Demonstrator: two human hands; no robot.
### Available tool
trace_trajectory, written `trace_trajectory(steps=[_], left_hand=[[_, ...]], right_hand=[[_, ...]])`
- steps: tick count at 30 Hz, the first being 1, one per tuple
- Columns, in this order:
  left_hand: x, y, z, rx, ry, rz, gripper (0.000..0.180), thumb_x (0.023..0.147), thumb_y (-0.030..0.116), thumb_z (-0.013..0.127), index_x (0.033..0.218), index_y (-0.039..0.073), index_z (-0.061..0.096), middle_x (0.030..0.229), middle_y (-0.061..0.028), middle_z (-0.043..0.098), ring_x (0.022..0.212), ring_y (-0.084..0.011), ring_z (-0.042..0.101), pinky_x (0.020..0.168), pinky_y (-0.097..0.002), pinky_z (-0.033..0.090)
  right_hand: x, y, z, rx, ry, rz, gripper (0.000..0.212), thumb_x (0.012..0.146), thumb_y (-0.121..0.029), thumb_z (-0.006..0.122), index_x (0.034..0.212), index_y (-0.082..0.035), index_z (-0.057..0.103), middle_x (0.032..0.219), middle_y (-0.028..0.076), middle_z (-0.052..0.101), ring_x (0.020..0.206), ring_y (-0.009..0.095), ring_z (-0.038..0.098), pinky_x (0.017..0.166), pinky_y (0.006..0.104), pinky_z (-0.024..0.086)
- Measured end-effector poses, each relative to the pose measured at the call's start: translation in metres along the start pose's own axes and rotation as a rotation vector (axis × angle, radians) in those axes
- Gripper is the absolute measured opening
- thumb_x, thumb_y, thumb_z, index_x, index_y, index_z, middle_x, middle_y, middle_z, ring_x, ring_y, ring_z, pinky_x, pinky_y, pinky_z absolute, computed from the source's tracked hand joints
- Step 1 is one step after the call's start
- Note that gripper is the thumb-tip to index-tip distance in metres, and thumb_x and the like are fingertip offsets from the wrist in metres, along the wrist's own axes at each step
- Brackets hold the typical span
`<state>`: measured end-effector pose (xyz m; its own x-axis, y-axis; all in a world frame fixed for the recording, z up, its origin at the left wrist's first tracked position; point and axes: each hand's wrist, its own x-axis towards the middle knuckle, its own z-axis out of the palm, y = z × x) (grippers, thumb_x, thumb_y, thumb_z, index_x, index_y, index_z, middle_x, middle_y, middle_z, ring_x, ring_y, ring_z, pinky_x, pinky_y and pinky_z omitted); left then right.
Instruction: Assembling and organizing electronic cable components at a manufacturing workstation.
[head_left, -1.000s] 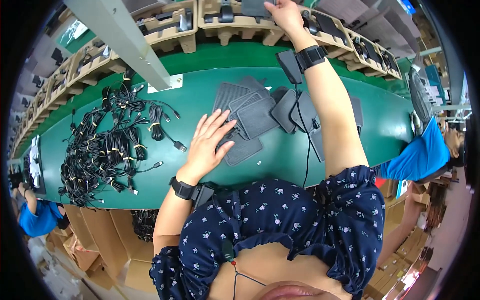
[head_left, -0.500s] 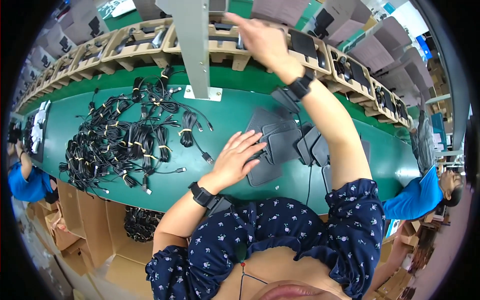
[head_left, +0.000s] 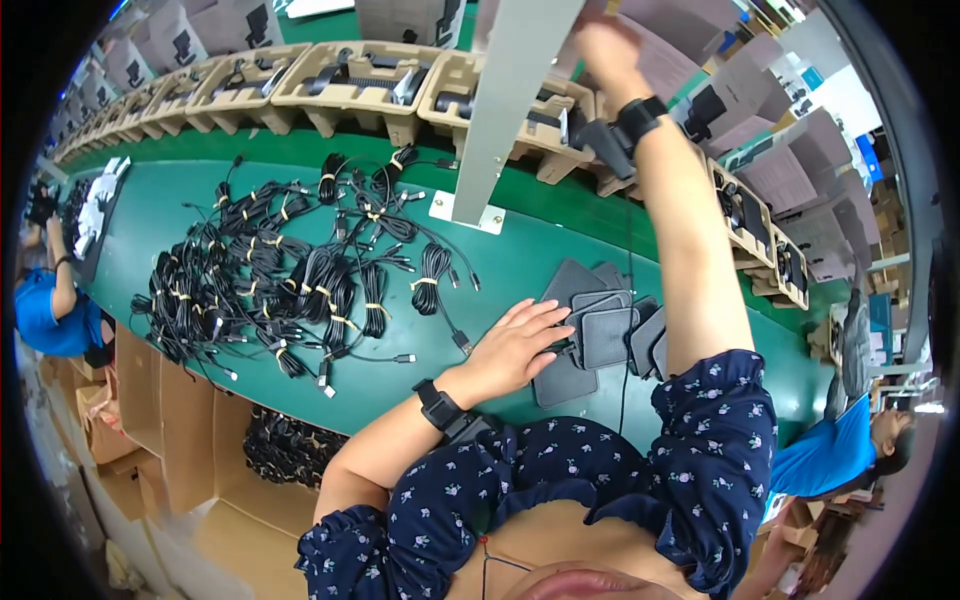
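Observation:
My left hand [head_left: 508, 352] lies with its fingers stretched out at the left edge of a loose pile of flat black pads [head_left: 608, 338]; nothing shows in its grasp. My right hand [head_left: 610, 55] reaches far out, past the row of moulded trays, just right of the grey metal post [head_left: 515, 105]. Motion smears its fingers, so what they touch or hold cannot be made out. Bundled black cables [head_left: 270, 255] with pale ties cover the table to the left. One single cable bundle [head_left: 431, 280] lies between that heap and my left hand.
A curved line of brown trays [head_left: 350, 85] holding black parts runs along the far side, with grey boxes [head_left: 785, 165] behind. Co-workers in blue, one at the left [head_left: 55, 310] and another at the right [head_left: 835, 455], flank the table. An open carton [head_left: 190, 450] stands below the table's near edge.
My right hand has moved farther out and to the right, from over a tray to beyond the tray row. The whole view has shifted; my left hand stays beside the pads.

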<state>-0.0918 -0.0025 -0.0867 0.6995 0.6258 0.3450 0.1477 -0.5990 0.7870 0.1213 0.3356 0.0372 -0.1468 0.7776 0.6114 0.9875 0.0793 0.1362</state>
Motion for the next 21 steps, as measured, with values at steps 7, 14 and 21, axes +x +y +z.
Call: trace_trajectory(steps=[7,14,21], left_hand=[[-0.010,-0.004,0.000,-0.013,0.052,0.031,0.040,0.079,0.011,0.061,0.118,0.009,0.053,0.131,-0.0089,0.045,0.127,-0.0255,0.034,0.107,-0.0427,0.024],[-0.010,-0.003,0.001,-0.029,0.049,0.061,0.039,0.077,0.012,0.062,0.115,0.007,0.054,0.128,-0.0127,0.046,0.125,-0.0278,0.036,0.106,-0.0432,0.026],[-0.011,-0.006,-0.001,-0.013,-0.001,0.039,0.044,0.076,0.014,0.062,0.118,0.012,0.053,0.125,-0.0142,0.046,0.120,-0.0325,0.037,0.104,-0.0426,0.028]], right_hand=[[-0.027,-0.052,-0.069,0.283,0.159,0.374,0.027,0.087,-0.031,0.050,0.096,-0.006,0.055,0.080,0.015,0.063,0.074,0.028,0.062,0.064,0.0366,0.047],[-0.168,-0.131,-0.131,1.060,0.227,-0.265,0.015,0.082,0.000,0.056,0.096,-0.004,0.052,0.084,0.006,0.055,0.071,0.014,0.053,0.060,0.0257,0.043],[-0.207,-0.186,-0.115,0.747,-0.592,-0.988,0.039,0.073,-0.001,0.053,0.111,-0.012,0.056,0.110,0.003,0.053,0.098,0.020,0.051,0.078,0.0328,0.042]])
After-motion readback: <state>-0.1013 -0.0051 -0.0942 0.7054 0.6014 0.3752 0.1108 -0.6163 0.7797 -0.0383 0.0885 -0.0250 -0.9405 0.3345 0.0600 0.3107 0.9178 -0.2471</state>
